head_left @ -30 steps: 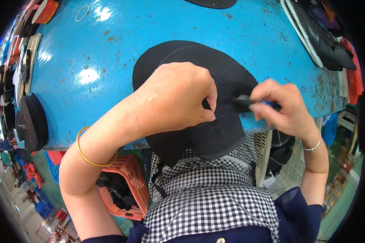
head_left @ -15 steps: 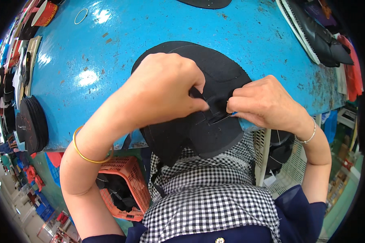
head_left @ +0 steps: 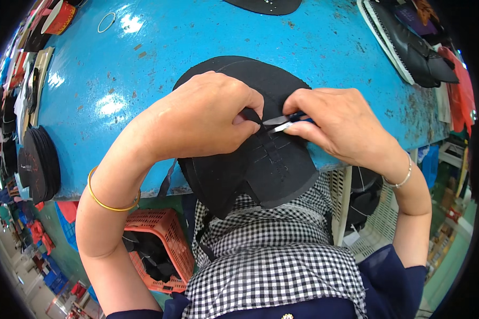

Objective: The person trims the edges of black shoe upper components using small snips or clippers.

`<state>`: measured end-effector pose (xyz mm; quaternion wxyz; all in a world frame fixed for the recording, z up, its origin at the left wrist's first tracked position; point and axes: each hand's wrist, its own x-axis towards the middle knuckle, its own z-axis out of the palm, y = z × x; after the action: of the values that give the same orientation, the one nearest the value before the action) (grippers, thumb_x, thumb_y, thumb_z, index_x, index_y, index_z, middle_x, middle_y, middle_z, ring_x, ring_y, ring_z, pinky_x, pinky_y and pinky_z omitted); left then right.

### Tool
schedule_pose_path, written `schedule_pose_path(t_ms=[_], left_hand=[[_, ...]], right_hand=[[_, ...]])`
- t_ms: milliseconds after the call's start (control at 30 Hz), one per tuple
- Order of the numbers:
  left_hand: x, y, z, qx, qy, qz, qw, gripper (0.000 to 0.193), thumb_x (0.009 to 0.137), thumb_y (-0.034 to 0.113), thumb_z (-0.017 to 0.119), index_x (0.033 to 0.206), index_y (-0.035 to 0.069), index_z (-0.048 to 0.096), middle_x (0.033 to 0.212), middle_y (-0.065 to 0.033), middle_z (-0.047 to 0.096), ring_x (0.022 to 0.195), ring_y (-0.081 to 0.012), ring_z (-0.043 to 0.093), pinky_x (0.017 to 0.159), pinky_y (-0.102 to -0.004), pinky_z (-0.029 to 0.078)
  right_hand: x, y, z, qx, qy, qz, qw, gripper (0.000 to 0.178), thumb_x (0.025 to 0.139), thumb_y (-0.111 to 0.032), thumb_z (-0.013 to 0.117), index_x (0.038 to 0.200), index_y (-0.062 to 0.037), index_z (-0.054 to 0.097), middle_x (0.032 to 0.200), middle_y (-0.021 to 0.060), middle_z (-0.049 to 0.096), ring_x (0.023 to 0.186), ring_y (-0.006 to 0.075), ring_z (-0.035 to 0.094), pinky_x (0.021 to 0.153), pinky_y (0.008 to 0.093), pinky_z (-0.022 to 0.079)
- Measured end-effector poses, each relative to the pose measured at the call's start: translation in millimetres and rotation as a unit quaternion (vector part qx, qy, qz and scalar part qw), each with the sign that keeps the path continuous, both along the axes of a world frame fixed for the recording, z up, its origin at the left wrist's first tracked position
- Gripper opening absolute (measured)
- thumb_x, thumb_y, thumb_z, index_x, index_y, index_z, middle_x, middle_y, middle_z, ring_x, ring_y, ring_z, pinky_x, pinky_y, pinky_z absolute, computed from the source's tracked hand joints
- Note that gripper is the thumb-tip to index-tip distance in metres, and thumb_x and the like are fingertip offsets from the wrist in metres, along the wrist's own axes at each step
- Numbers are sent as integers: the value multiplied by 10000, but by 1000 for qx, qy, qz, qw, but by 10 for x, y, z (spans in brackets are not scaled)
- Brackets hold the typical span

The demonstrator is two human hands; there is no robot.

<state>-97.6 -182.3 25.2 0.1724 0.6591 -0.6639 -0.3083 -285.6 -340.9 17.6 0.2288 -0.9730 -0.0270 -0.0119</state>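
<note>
A flat black shoe-upper piece with curved edges lies at the table's front edge, its lower part hanging over my lap. My left hand rests above it, thumb and fingers pinching a narrow black strap raised from the piece. From the right, my right hand grips small thread snips with a dark blue handle. Their two metal blades stand apart, tips beside the strap at my left thumb. Whether they touch the strap I cannot tell. Light stitch lines show on the piece below.
On the blue table, a stack of black pieces sits at the left edge. A black shoe lies far right, and another black piece far ahead. Below are an orange basket and a pale crate.
The snips have come into plain view in my right hand, which has moved up and left with fingers spread wider. My left hand has shifted slightly left, keeping the strap pinched.
</note>
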Motion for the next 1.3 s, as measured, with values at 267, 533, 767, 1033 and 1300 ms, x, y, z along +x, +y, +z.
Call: schedule_pose_path(t_ms=[267,533,767,1033,1300], left_hand=[[81,65,-53,7,56,35,998,138,846,139,682,938,37,678,711,-153,628,625,-263,597,609,-351,466],[142,175,83,-19,240,189,952,180,913,126,680,990,-36,701,834,12,667,769,-35,553,666,-221,464],[244,390,379,-89,229,203,948,178,948,110,640,1058,-21,690,709,-17,639,668,-72,604,651,-211,484],[-54,286,375,46,300,143,942,76,879,1,693,907,16,623,712,-19,677,665,-35,605,619,-180,455],[-254,149,12,96,87,27,991,87,756,91,739,817,30,729,768,-95,704,676,-216,674,638,-301,526]], right_hand=[[-11,84,148,85,-6,-37,996,248,873,-300,699,912,-98,560,726,60,610,660,260,637,546,365,475],[-214,877,-112,-254,-79,55,962,196,851,-161,604,957,-1,646,1215,319,632,414,51,430,344,219,353],[-125,435,77,208,-40,-158,965,283,793,-28,646,1075,1,633,977,125,727,644,200,630,575,317,518],[-1851,-1082,-262,630,-147,-357,674,465,1041,-211,434,1425,51,444,1465,158,485,1333,230,496,1137,375,382],[-1630,-993,-91,407,-204,-506,732,286,1077,-266,428,1262,-58,495,773,-49,405,545,4,252,451,194,200]])
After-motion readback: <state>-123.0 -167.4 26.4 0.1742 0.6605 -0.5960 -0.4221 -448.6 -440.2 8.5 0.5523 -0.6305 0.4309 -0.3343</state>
